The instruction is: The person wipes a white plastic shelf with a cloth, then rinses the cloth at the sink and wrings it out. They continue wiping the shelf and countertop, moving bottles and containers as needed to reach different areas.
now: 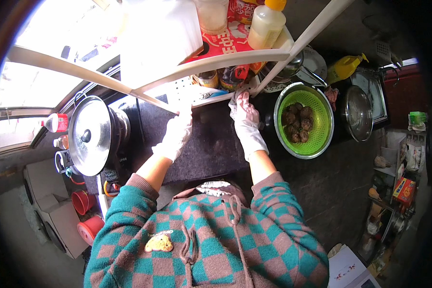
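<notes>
A white glove covers my left hand, which rests at the left front of a white plastic storage rack on the dark countertop; glare hides its fingertips. My right hand, also gloved, has a greyish cloth bunched at its fingers and touches the rack's lower front edge near the right post. Jars and a blue-and-white packet stand on the lower shelf. Above them, the upper shelf holds a bottle with a yellow cap and a tub.
To the left is a lidded pan on a stove, beside bottles at the window. At right, a green colander with brown round vegetables sits in a metal basin, near a steel bowl and a sink.
</notes>
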`<control>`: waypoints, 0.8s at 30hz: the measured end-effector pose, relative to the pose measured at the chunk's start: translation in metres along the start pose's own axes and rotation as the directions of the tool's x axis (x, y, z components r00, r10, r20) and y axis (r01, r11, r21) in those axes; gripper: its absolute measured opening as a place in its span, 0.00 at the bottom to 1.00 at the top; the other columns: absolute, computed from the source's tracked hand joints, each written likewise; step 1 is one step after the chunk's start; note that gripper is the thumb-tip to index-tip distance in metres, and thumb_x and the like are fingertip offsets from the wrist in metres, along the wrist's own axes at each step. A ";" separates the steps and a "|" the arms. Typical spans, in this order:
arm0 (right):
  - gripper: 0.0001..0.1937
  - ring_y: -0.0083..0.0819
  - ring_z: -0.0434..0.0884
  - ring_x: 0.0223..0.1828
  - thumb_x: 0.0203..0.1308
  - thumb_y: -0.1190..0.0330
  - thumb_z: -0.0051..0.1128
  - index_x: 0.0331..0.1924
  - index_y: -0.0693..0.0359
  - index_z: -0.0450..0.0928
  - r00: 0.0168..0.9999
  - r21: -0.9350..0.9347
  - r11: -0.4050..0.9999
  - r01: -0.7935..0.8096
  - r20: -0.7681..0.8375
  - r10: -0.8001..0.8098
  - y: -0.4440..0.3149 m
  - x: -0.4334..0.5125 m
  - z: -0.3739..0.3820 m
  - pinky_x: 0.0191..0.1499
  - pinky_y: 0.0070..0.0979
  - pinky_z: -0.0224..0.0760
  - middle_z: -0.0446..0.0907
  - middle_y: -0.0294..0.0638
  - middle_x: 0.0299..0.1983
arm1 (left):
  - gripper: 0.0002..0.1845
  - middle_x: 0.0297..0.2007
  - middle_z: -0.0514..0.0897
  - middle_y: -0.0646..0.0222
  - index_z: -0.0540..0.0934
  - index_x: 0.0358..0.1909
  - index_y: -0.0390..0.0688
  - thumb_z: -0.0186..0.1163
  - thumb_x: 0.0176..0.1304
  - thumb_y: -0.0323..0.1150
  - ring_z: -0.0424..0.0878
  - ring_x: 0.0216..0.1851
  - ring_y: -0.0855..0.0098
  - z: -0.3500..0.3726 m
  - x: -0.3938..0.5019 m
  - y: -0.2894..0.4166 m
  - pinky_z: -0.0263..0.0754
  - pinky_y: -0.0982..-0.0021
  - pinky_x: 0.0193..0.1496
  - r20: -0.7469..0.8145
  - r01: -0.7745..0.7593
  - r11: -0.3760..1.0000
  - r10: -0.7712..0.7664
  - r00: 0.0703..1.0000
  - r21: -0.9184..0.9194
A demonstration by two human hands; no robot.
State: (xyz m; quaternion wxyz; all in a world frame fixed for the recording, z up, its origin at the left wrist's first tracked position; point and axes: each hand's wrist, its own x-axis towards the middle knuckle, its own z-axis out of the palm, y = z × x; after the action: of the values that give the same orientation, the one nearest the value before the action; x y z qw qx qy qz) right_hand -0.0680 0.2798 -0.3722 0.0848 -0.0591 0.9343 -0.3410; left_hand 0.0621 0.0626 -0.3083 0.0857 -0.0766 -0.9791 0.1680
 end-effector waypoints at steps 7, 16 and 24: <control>0.29 0.35 0.84 0.29 0.61 0.64 0.58 0.66 0.66 0.70 0.890 -0.409 0.820 0.400 -0.043 -0.455 -0.042 -0.030 0.016 0.34 0.35 0.82 0.83 0.47 0.57 | 0.27 0.54 0.80 0.60 0.72 0.67 0.30 0.55 0.67 0.28 0.79 0.36 0.79 0.005 -0.003 0.001 0.70 0.77 0.29 0.155 -0.053 0.989 0.032 0.987 0.136; 0.31 0.39 0.89 0.34 0.71 0.45 0.54 0.69 0.54 0.62 0.967 -0.555 0.795 0.247 0.194 -0.165 -0.062 -0.011 0.007 0.36 0.38 0.84 0.86 0.44 0.42 | 0.21 0.32 0.83 0.57 0.72 0.64 0.33 0.49 0.73 0.29 0.84 0.22 0.66 -0.005 0.002 0.001 0.78 0.67 0.24 -0.062 0.024 0.993 -0.031 0.998 -0.117; 0.22 0.50 0.89 0.39 0.73 0.53 0.48 0.63 0.57 0.66 0.954 -0.334 0.919 0.211 0.273 -0.120 -0.069 -0.009 -0.022 0.40 0.48 0.84 0.85 0.51 0.41 | 0.21 0.37 0.84 0.53 0.70 0.66 0.33 0.47 0.76 0.30 0.84 0.23 0.64 -0.012 0.004 -0.002 0.80 0.67 0.26 0.053 0.114 0.982 -0.107 0.993 -0.153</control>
State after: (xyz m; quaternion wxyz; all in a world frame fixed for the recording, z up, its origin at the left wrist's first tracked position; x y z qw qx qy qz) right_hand -0.0602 0.2427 -0.3103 0.1591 -0.1949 0.9544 -0.1606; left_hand 0.0597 0.0651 -0.2959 0.0666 -0.0249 -0.9936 0.0879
